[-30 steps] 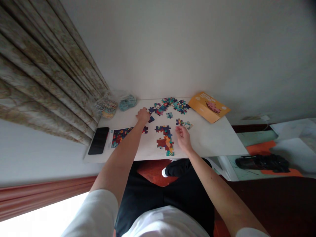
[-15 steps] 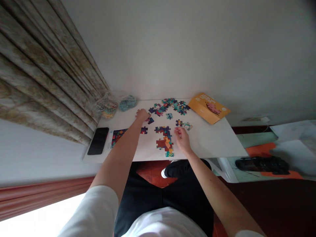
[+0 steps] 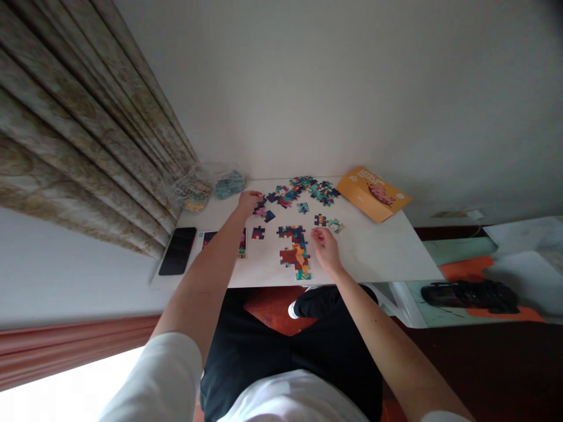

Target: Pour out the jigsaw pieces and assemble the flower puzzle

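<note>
The left hand (image 3: 249, 201) is toward the back left corner of the tabletop (image 3: 378, 252), its fingers at the edge of a few dark loose pieces (image 3: 269, 216); I cannot tell whether they are clamped on one. The right hand (image 3: 326, 249) is just beside the joined section (image 3: 301, 253), fingers curled in (whether anything sits between them is too small to tell). That section lies near the middle of the front edge. A heap of pieces (image 3: 302, 189) spreads along the back edge, with a yellow packet (image 3: 358, 190) at the back right corner. The left forearm partly covers a picture card (image 3: 243, 249), and a phone (image 3: 177, 251) lies by the front left corner.
</note>
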`<state>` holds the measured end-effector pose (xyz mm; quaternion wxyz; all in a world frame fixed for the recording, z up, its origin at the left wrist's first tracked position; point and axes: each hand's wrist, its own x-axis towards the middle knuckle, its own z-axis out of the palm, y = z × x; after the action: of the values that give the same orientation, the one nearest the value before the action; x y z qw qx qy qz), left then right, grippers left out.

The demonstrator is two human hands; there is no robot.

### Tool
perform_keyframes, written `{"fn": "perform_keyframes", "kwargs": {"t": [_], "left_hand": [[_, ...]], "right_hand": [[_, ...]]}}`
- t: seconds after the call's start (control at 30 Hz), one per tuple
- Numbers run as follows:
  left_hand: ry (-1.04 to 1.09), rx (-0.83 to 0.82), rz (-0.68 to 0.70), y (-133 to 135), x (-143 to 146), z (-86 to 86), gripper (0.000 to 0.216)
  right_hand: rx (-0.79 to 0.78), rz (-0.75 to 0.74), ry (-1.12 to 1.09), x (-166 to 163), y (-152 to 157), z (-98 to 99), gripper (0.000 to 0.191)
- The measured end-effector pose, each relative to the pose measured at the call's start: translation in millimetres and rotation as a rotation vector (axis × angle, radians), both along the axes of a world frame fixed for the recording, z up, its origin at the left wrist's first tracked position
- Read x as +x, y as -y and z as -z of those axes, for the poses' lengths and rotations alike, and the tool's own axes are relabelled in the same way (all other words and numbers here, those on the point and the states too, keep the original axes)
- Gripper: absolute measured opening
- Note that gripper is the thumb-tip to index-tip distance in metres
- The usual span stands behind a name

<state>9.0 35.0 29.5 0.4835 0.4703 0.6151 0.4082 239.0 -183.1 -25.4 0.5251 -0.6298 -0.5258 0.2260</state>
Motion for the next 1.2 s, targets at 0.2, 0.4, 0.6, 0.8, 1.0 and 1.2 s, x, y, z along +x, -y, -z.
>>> {"fn": "perform_keyframes", "kwargs": {"t": [0.2,0.4,0.6,0.8,1.0,1.2], "left_hand": [[0.193,0.065,-0.042,32,0,-13.7,0.028],[0.658,-0.086,0.045,116,26,-0.8,0.037],[0.749,-0.118,0.039,195,51,13.1,0.050],[0.564,-0.066,0.050,210,54,18.6,0.039],[0.419,0.067,0.084,197,47,20.3,0.047],[0.451,0.051,0.124,202,48,24.4,0.055]], "right_hand": [[-0.001,-0.001,0.003,0,0,-1.4,0.040],[0.001,-0.025,-0.015,1,0,-0.2,0.040],[-0.027,-0.066,-0.079,1,5,-0.5,0.041],[-0.080,-0.070,-0.267,-4,2,-8.0,0.041],[-0.175,-0.106,-0.489,-13,-3,-16.9,0.042],[-0.228,-0.246,-0.428,-6,5,-15.8,0.049]]}}
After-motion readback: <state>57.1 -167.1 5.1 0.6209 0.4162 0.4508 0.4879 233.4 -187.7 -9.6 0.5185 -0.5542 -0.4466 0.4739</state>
